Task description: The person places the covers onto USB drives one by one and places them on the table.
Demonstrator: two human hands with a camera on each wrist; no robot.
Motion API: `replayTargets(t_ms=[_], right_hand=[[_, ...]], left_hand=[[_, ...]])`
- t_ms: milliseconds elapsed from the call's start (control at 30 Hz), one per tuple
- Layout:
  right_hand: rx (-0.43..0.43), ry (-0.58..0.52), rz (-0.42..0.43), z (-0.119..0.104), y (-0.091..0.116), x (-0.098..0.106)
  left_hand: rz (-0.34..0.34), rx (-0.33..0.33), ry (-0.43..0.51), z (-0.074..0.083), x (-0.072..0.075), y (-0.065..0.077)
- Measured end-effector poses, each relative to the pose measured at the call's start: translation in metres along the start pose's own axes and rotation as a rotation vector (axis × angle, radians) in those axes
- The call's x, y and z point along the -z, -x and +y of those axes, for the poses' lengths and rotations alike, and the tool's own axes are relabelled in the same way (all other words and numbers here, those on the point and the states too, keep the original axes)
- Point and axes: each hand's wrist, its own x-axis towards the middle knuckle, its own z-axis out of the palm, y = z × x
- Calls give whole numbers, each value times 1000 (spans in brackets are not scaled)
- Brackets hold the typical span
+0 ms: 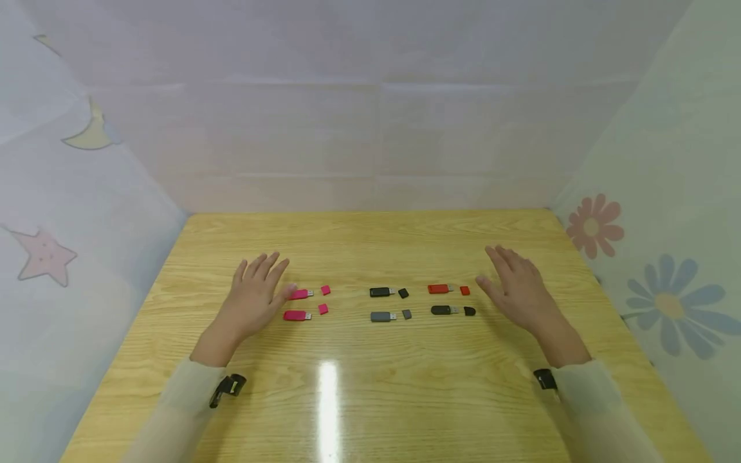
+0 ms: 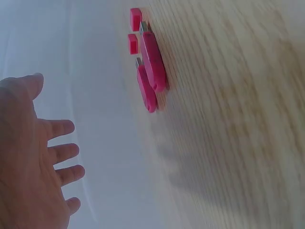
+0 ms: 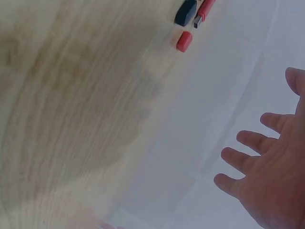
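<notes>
My left hand (image 1: 249, 301) hovers over the table at the left, fingers spread and holding nothing. Its thumb overlaps the end of the farther pink USB stick (image 1: 301, 294) in the head view; a nearer pink USB stick (image 1: 296, 316) lies just below. Both have their pink caps (image 2: 133, 44) off beside the plugs. On the right, my empty right hand (image 1: 518, 297) is held with extended fingers near a red cap (image 1: 465, 290) and a rounded black cap (image 1: 469, 311). Left of these lie a red USB stick (image 1: 438, 289) and a rounded black USB stick (image 1: 441, 310).
Between the hands lie a black USB stick (image 1: 380, 292) and a grey USB stick (image 1: 381, 316), with a black cap (image 1: 403, 293) and a grey cap (image 1: 407, 314) beside them. White sheets (image 1: 376, 141) enclose the wooden table (image 1: 440, 399) at the back and sides.
</notes>
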Motion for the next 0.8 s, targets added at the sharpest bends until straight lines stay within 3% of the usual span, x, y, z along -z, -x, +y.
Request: replayTargets(t_ms=[500, 800], right_hand=[[109, -14, 11, -24, 4, -20], [113, -12, -20, -37, 4, -22]], left_hand=[[4, -54, -20, 25, -8, -2], [-3, -96, -7, 34, -11, -4]])
